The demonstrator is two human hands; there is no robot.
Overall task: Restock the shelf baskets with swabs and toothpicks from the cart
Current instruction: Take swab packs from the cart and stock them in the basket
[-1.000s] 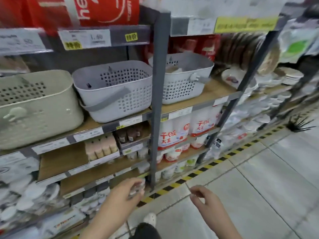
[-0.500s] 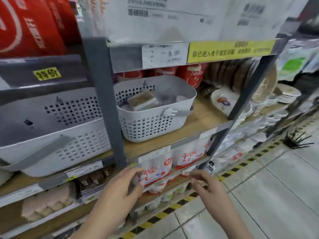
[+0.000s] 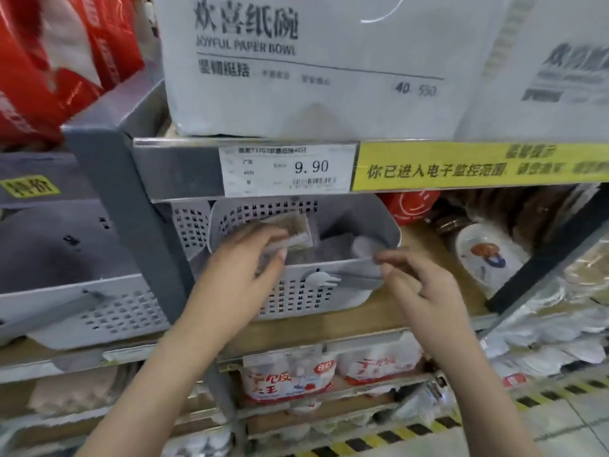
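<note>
Two perforated grey plastic shelf baskets: one (image 3: 303, 258) at centre on the wooden shelf, a second (image 3: 75, 285) at its 9 o'clock past the grey upright post (image 3: 131, 206). Left hand (image 3: 244, 262), over the centre basket's near rim, pinches one clear packet of tan sticks (image 3: 291, 229) (swabs or toothpicks, cannot tell), held above the basket's interior. Right hand (image 3: 421, 285), at the basket's 3 o'clock rim, has fingers loosely curled, holding nothing visible; one white price tag (image 3: 286, 169) at 12 o'clock.

Basket (image 3: 392, 235) top open; shelf edge (image 3: 184, 169) close overhead; upright post (image 3: 138, 206) blocks left.
</note>
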